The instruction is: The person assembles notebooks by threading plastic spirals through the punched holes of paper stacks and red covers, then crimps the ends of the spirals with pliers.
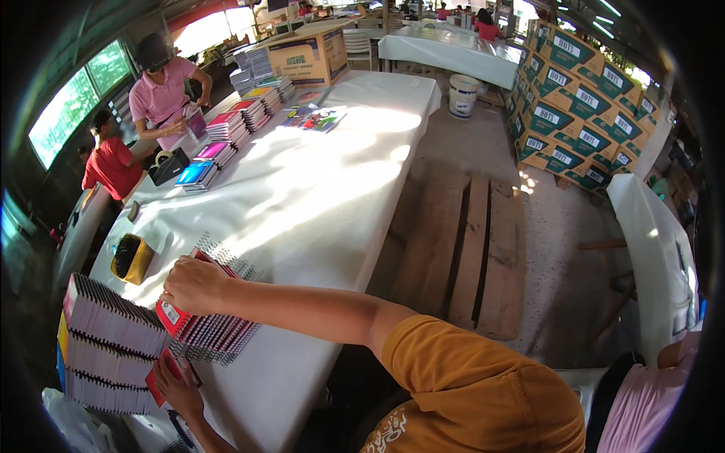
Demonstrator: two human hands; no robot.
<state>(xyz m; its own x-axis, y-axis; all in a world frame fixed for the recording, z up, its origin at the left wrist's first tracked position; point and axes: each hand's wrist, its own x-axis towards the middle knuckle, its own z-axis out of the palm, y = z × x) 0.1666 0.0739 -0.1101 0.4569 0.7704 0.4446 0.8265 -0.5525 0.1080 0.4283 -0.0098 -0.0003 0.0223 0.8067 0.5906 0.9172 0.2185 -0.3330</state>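
Observation:
My right hand (195, 285) reaches across the table with its fingers closed on a red spiral notebook (173, 318), beside a row of wire-bound notebooks (219, 336) packed with their spirals showing. Lower down, my left hand (181, 391) grips another small red notebook (160, 375) by its edge, the thumb on one side. That notebook lies against tall piles of spiral notebooks (113, 370) at the table's left edge, their black and dark coils along one side. Part of the red covers is hidden under my fingers.
A cut yellow container (133, 259) with dark contents stands beyond my right hand. Farther along the white-covered table (317, 226) are a tape dispenser (168, 164), notebook stacks (226, 130) and a cardboard box (308, 54). A person in pink (162, 98) works there. Stacked cartons (578, 106) stand right.

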